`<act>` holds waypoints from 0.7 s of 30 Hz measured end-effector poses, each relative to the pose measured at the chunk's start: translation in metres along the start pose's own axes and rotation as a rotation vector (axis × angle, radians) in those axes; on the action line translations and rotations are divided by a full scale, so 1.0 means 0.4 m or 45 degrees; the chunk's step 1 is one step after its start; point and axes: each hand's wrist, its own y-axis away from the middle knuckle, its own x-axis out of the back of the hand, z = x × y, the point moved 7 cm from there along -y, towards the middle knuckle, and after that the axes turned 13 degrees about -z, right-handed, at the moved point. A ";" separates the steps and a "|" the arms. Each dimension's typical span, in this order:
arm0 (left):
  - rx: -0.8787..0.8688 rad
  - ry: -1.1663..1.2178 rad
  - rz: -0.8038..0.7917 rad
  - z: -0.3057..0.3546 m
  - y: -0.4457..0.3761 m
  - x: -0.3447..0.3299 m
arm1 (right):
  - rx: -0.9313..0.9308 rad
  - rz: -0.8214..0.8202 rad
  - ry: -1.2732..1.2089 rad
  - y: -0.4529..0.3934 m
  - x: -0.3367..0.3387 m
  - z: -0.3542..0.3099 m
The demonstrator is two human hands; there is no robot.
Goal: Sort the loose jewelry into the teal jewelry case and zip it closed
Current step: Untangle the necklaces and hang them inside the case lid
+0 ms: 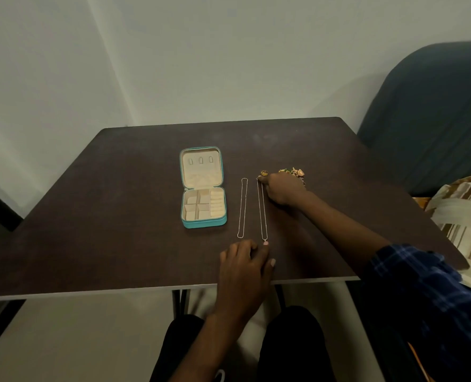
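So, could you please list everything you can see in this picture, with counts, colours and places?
jewelry case: one, teal with cream lining, lying open on the table, left of the chains.
chains: two, thin and silvery, laid out straight side by side, right of the case.
ring: one, gold, by the right fingertips.
jewelry pile: one cluster, gold and green, behind the right hand.
table: one, dark brown.
chair: one, dark blue, far right.
striped cloth: one, beige and brown, right edge.
left hand: near table edge, fingertips at the chains' near ends.
right hand: at the right chain's far end; grip unclear.
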 end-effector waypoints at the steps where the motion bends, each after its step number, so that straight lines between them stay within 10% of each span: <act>1: 0.001 -0.001 0.002 0.000 0.001 0.000 | 0.000 0.003 0.003 -0.001 0.000 0.000; 21: -0.045 0.052 0.075 -0.001 0.009 0.006 | 0.107 0.080 -0.078 0.106 -0.010 -0.003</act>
